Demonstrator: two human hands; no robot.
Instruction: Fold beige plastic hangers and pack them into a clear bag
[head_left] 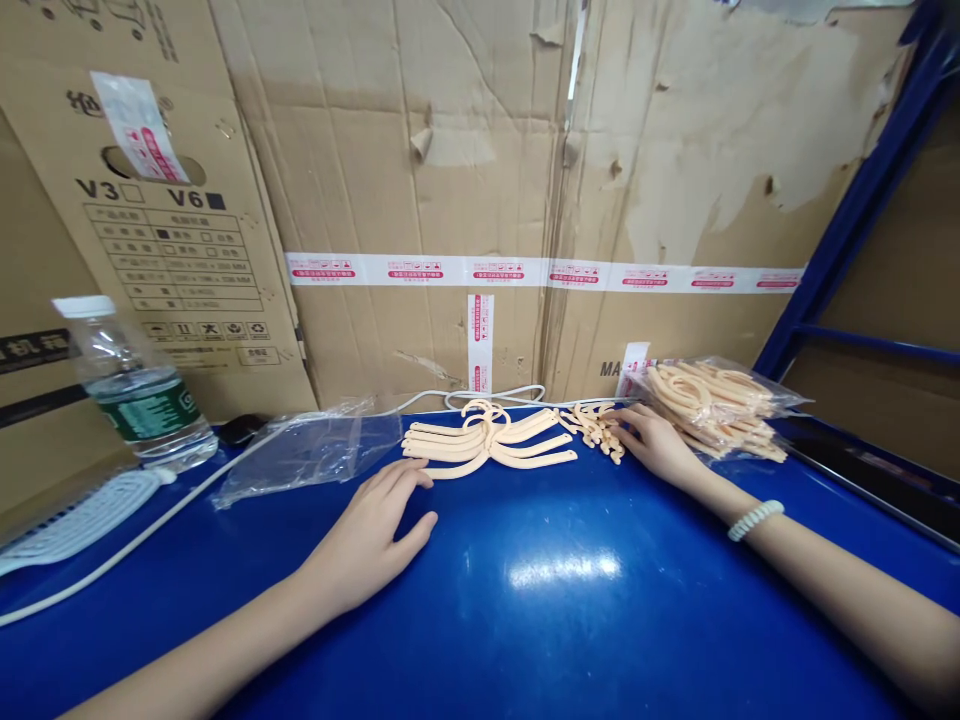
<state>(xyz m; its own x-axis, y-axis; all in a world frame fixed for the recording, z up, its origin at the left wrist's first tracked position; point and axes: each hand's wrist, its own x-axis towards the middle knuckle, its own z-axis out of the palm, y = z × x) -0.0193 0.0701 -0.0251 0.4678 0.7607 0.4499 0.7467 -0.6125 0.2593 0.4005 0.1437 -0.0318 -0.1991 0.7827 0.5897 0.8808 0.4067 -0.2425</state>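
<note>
Fingers extended and thumb apart, my left hand (pixel 379 515) is open over the blue table, its fingertips at the left end of the nearest curved beige strip (pixel 457 472). More such strips (pixel 525 428) fan out in two groups, left and right, with hooked ends (pixel 484 412) meeting at the middle. My right hand (pixel 652 440) reaches to a pile of small curled beige pieces (pixel 592 425), fingers bent and slightly apart at its right edge. No piece shows between those fingers. Just behind the right hand lie clear bags (pixel 709 395) filled with similar beige parts.
At left are a flat clear plastic bag (pixel 315 450), a water bottle (pixel 146 400), a pale vented hairbrush (pixel 90 515) and a white cable (pixel 150 540). Cardboard (pixel 420 180) walls the back of the blue table (pixel 480 620). A dark flat device (pixel 877 475) lies at right, near a blue metal frame (pixel 847 210).
</note>
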